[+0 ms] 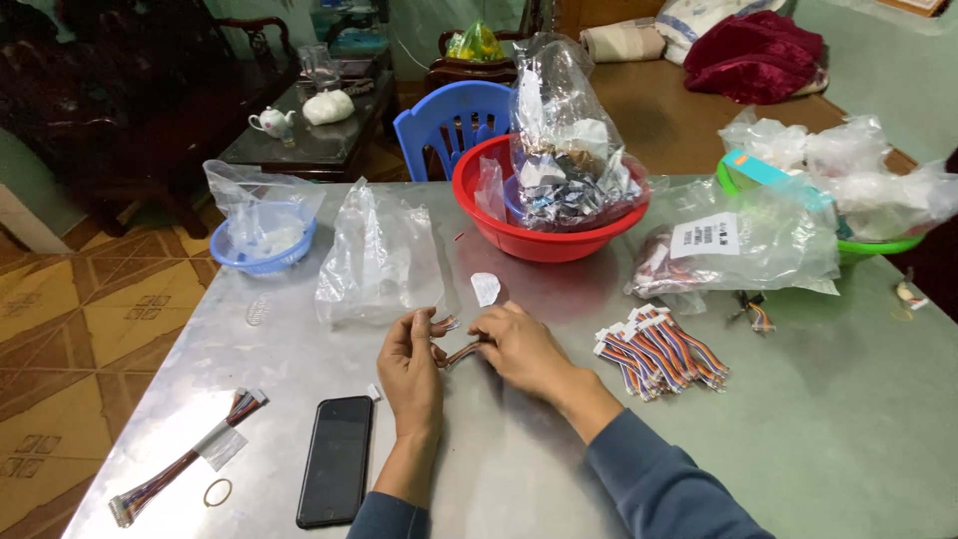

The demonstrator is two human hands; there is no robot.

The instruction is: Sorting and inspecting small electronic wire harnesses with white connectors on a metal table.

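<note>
At the centre of the frame, both hands meet over the grey metal table, and a short bundle of thin multicoloured wires runs between them, just above the tabletop. The left hand has its fingertips curled in on one end of it; the right hand has its fingers closed on the other end. What sits at the tip by the left thumb is too small to make out, perhaps a connector.

The bundle looks light and limp, likely to bend or slip apart if pinched in the middle, so the firmer ends seem the better places to hold it.

To the right lies a fanned pile of rainbow ribbon cables with white plugs. A black smartphone lies face up at lower centre, and a longer taped wire harness with a rubber band at lower left. A red plastic basin holding a clear bag of parts sits above centre.
</note>
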